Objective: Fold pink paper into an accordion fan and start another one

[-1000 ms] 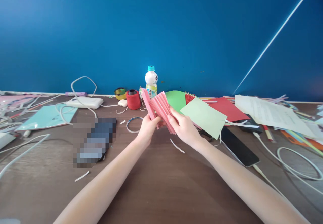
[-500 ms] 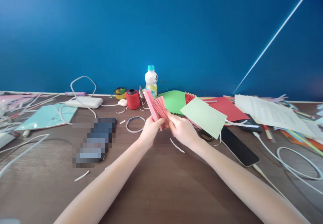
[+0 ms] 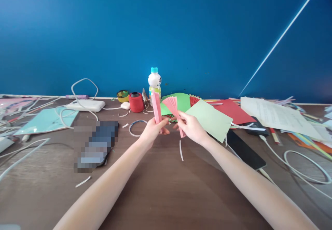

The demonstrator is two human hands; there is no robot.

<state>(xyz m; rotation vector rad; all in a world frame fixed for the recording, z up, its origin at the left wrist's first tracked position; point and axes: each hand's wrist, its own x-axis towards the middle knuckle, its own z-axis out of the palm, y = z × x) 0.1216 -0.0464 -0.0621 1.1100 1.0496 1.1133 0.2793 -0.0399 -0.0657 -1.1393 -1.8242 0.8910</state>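
Observation:
Pinched in my left hand (image 3: 153, 130) is a narrow pink folded paper strip (image 3: 156, 106), held nearly upright with its pleats pressed together. My right hand (image 3: 190, 126) grips a second pink pleated paper (image 3: 171, 105), whose top spreads into a small fan while its lower end pokes out below my fingers. The two pink papers are apart. Behind my hands lie a green paper sheet (image 3: 181, 100) and a red pleated fan (image 3: 194, 101). A pale green card (image 3: 210, 118) rests just right of my right hand.
A bottle (image 3: 154, 81) and a red tape roll (image 3: 136, 103) stand near the blue wall. A tape ring (image 3: 137, 128) and a pixelated dark device (image 3: 98, 143) lie left. To the right are a black phone (image 3: 245, 150), red paper (image 3: 234, 111), printed sheets (image 3: 277, 117) and white cables (image 3: 306, 169).
My hands have moved apart, and the two pink papers, close together before, are now separated. The fan in my right hand has shifted right, its lower end now showing.

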